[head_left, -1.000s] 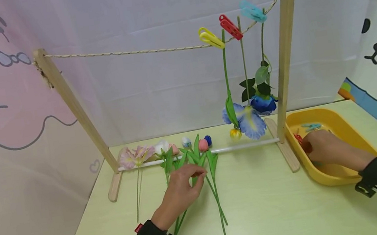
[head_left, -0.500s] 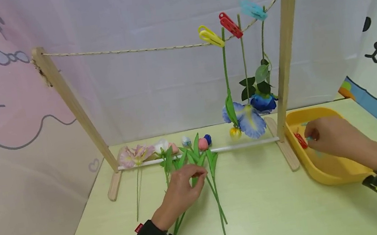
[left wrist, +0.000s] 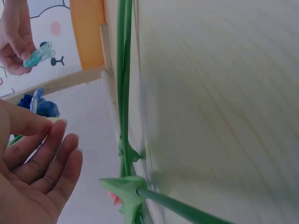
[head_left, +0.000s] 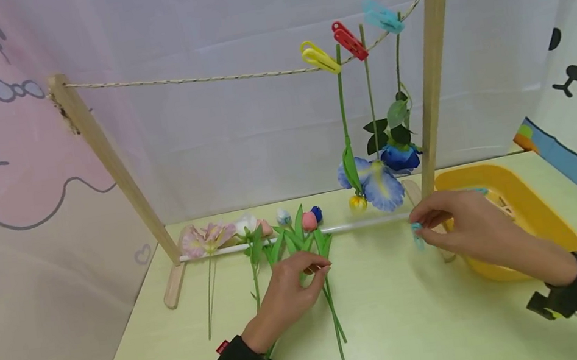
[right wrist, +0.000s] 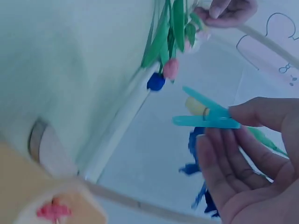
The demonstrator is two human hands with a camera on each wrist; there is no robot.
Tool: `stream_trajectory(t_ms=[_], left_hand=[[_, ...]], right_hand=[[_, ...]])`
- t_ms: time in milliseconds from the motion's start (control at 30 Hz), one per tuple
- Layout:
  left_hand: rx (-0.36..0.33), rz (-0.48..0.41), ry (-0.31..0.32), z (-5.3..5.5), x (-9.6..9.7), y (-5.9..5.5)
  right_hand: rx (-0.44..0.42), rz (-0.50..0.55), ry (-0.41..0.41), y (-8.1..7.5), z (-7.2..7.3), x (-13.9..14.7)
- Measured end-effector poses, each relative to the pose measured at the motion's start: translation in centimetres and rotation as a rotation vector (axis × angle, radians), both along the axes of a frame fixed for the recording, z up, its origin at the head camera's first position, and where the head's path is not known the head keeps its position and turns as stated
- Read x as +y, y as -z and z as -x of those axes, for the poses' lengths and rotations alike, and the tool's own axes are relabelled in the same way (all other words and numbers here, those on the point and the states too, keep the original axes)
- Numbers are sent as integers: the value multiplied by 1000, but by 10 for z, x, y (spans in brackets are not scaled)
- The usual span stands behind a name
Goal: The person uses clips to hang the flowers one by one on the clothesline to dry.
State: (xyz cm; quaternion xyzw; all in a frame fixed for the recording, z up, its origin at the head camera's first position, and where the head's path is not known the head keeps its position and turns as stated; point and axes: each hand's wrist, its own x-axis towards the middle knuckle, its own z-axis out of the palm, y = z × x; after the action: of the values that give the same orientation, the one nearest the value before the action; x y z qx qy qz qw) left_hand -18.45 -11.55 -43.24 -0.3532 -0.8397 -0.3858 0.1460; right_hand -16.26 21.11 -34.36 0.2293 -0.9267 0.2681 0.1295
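My right hand point(head_left: 469, 228) pinches a light blue clothespin point(head_left: 418, 237) between thumb and fingers, just left of the yellow tray point(head_left: 554, 216). In the right wrist view the prongs of the clothespin point(right wrist: 205, 120) point away from the fingertips. My left hand point(head_left: 295, 287) hovers over artificial tulips point(head_left: 324, 248) lying on the table. In the left wrist view its thumb and index finger nearly meet, other fingers loosely bent, and nothing shows held. On the rope hang a yellow tulip point(head_left: 357, 203), a pale blue iris point(head_left: 381, 188) and a blue rose point(head_left: 400, 157), stems up.
A rope point(head_left: 186, 82) spans two wooden posts point(head_left: 432, 80). Yellow point(head_left: 320, 57), red point(head_left: 349, 40) and light blue point(head_left: 383, 16) clothespins grip it. A pink flower point(head_left: 208, 238) lies at the left beside a white bloom point(head_left: 245, 223). More clothespins lie in the tray.
My right hand has come out of the yellow tray and moved left, carrying the light blue clothespin. My left hand has shifted slightly to the right over the tulips.
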Motion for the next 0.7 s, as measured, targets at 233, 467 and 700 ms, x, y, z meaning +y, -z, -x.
stream_trajectory(t_ms=[233, 467, 700], left_hand=[[10, -10, 44, -5, 7, 0], [4, -3, 42, -8, 9, 0], [-90, -27, 60, -10, 12, 0]], right_hand=[[5, 197, -103, 11, 0, -29], [-30, 320, -143, 21, -1, -52], [-202, 465, -212, 28, -1, -68]])
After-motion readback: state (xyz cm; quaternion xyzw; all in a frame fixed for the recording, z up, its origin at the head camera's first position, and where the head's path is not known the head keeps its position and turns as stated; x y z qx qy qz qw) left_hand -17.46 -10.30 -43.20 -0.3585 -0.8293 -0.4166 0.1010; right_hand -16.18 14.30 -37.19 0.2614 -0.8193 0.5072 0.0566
